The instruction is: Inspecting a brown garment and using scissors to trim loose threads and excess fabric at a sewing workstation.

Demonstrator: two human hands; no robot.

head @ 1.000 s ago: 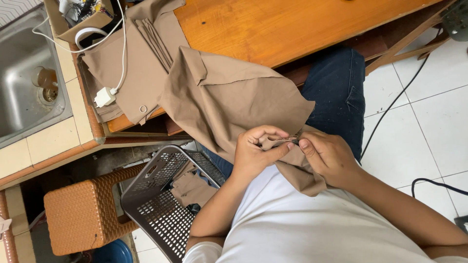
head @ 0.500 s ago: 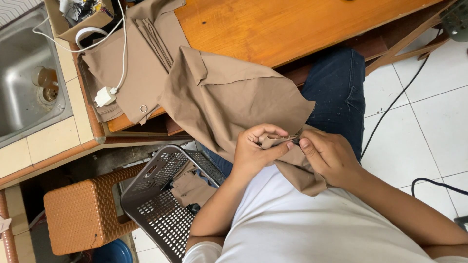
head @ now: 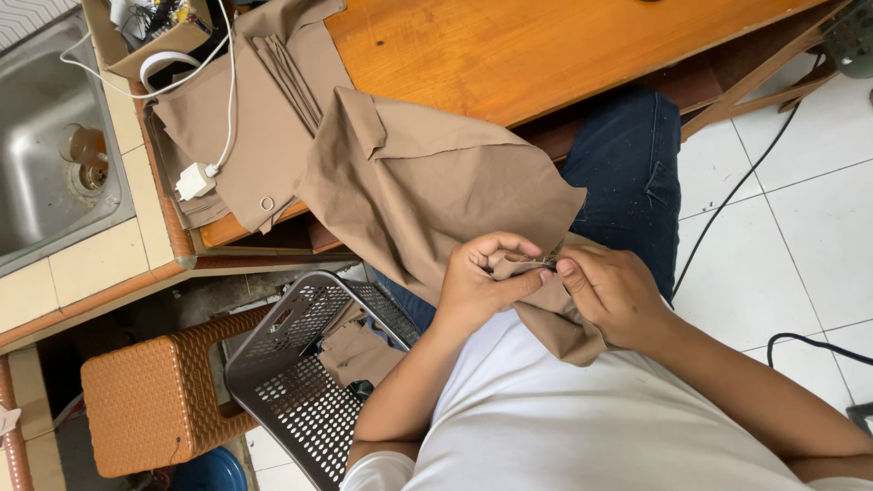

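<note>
In the centre of the frame, a little below the middle, the two hands are meeting over the lap. The left hand (head: 482, 282) is pinching a fold of the tan garment (head: 427, 195) between thumb and fingers, curled tight around the cloth. The right hand (head: 614, 295) is gripping the same edge from the other side, and its fingertips are holding something thin and dark against the fabric; it is too small to say if it is a needle, a thread or a small cutter. Both hands are closed on the cloth and touching each other at the fingertips.

The garment is hanging from the wooden worktop (head: 546, 50) in the upper part of the frame down to the lap, over the leg in blue jeans (head: 627, 173). Because most of the cloth is resting on the worktop, its weight is pulling on the edge being worked, so I think the left hand needs to be keeping the fold short and taut, close to the right fingertips, and the thin tool should be moving away from the thumb.

At the lower left, a grey perforated basket (head: 300, 382) is leaning with more tan pieces inside, beside a brown woven stool (head: 145, 405). At the upper left, a white charger with its cable (head: 195, 180) is lying on other folded fabric, next to a steel sink (head: 45, 155).
</note>
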